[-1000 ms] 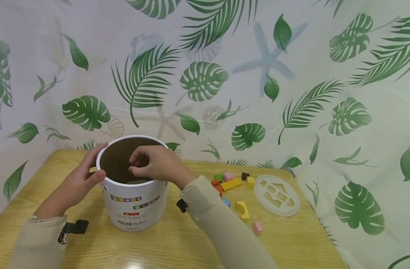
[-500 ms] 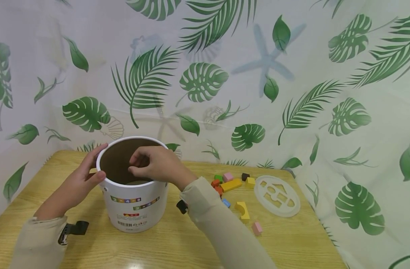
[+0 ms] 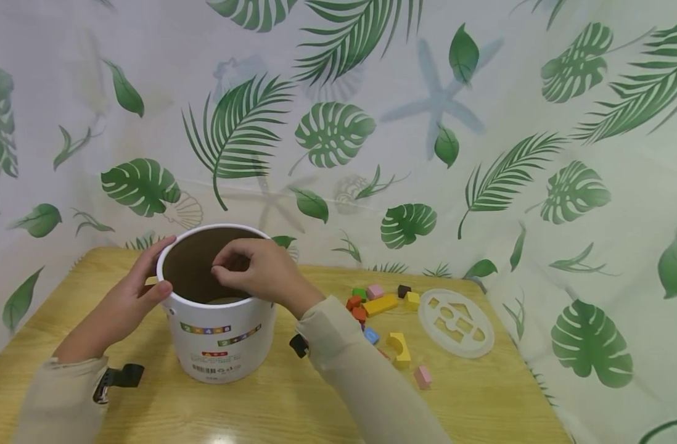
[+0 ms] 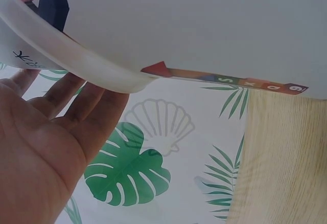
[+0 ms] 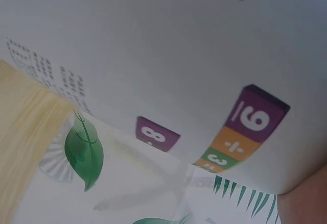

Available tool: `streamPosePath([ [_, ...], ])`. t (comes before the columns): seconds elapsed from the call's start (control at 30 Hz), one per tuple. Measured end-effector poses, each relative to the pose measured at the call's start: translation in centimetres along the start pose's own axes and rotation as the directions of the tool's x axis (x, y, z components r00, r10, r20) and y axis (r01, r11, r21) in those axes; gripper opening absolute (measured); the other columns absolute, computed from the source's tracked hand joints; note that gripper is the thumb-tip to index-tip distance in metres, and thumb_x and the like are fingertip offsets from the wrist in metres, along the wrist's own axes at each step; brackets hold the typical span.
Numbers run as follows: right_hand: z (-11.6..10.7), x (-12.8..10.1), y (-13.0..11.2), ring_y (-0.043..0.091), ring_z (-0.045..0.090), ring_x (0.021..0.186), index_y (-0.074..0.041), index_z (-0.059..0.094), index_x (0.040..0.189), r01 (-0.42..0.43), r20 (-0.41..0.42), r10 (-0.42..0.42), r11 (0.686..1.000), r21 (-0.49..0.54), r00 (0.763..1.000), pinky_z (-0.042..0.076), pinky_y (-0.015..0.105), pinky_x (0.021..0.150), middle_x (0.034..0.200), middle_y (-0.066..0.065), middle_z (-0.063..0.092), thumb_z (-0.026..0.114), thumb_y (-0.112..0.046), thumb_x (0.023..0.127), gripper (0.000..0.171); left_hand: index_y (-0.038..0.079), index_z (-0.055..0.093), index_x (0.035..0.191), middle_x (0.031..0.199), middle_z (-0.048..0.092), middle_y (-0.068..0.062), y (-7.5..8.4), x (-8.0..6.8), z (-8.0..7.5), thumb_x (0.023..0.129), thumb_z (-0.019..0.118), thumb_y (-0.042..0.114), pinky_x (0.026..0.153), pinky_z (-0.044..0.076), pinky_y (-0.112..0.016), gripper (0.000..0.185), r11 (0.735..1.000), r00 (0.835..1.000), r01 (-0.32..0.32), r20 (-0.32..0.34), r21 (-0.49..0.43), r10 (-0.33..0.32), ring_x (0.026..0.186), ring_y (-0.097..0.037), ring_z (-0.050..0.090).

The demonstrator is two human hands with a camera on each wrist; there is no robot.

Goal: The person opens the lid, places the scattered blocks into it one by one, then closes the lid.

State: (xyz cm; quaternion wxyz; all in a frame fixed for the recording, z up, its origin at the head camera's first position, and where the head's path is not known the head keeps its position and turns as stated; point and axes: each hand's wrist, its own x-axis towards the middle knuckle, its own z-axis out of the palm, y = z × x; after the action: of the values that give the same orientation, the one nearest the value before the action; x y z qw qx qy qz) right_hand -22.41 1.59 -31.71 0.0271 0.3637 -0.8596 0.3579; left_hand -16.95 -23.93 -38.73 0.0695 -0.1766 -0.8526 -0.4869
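Observation:
A white bucket (image 3: 222, 336) with a brown inside stands on the wooden table (image 3: 483, 401), left of centre. My left hand (image 3: 130, 293) grips its left rim, with the thumb on the near edge and the fingers along the outside. The left wrist view shows those fingers (image 4: 76, 106) lying against the rim of the bucket (image 4: 204, 25). My right hand (image 3: 258, 271) hovers over the opening, fingers curled toward the thumb. Nothing shows between them. The right wrist view is filled by the printed wall of the bucket (image 5: 153, 45).
Several coloured blocks lie to the right of the bucket, among them a long yellow block (image 3: 380, 304), a yellow arch (image 3: 399, 346) and a pink block (image 3: 423, 376). A white round lid (image 3: 456, 322) with shape holes lies further right. A leaf-print curtain hangs behind.

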Motion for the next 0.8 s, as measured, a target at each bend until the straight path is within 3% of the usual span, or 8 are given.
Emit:
streamPosePath([
  [0.2,0.2,-0.4,0.5,-0.002,0.062,0.084,-0.016,0.079,0.095,0.073,-0.105,-0.064,0.994,0.085,0.992,0.051,0.015,0.077,0.089,-0.014,0.072,0.076,-0.019,0.094,0.004,0.026,0.009,0.167,0.158,0.032,-0.024,0.2,0.2,-0.2,0.109,0.053,0.033,0.099,0.04,-0.077,0.074,1.0,1.0,-0.019,-0.011,0.004,0.02,0.133,-0.045,0.039],
  [0.43,0.1,-1.0,0.7,0.001,0.065,0.089,-0.013,0.08,0.098,0.141,-0.147,-0.129,0.987,0.077,0.981,0.053,0.018,0.082,0.095,-0.005,0.076,0.077,-0.02,0.094,0.009,0.025,0.01,0.167,0.155,0.035,-0.024,0.3,0.4,-0.3,0.109,0.054,0.03,0.098,0.043,-0.073,0.073,0.999,0.999,-0.03,-0.012,0.01,0.03,0.132,-0.044,0.04],
  [0.53,-0.2,-1.5,1.1,0.006,0.066,0.093,-0.011,0.079,0.102,0.166,-0.118,-0.156,0.983,0.077,0.981,0.054,0.023,0.086,0.098,-0.003,0.075,0.078,-0.021,0.093,0.013,0.025,0.009,0.167,0.154,0.036,-0.025,0.4,0.5,-0.3,0.109,0.054,0.029,0.098,0.042,-0.074,0.074,1.0,1.0,-0.028,-0.01,0.006,0.028,0.131,-0.042,0.04],
  [0.7,-1.4,-3.3,1.9,0.012,0.063,0.112,-0.008,0.073,0.12,0.178,0.019,-0.18,0.981,0.074,0.983,0.051,0.029,0.1,0.117,0.0,0.072,0.077,-0.021,0.095,0.028,0.025,0.009,0.167,0.156,0.033,-0.025,0.4,0.1,-0.1,0.109,0.054,0.028,0.099,0.039,-0.077,0.074,1.0,1.0,-0.02,-0.009,-0.011,0.019,0.132,-0.042,0.038],
  [0.8,-2.6,-5.0,2.7,0.016,0.06,0.122,-0.007,0.068,0.129,0.207,0.03,-0.21,0.975,0.084,0.977,0.048,0.034,0.107,0.128,0.003,0.069,0.075,-0.019,0.096,0.036,0.025,0.008,0.167,0.157,0.032,-0.024,0.3,0.0,0.0,0.109,0.054,0.03,0.099,0.038,-0.079,0.074,1.0,1.0,-0.015,-0.007,-0.012,0.015,0.134,-0.044,0.038],
])
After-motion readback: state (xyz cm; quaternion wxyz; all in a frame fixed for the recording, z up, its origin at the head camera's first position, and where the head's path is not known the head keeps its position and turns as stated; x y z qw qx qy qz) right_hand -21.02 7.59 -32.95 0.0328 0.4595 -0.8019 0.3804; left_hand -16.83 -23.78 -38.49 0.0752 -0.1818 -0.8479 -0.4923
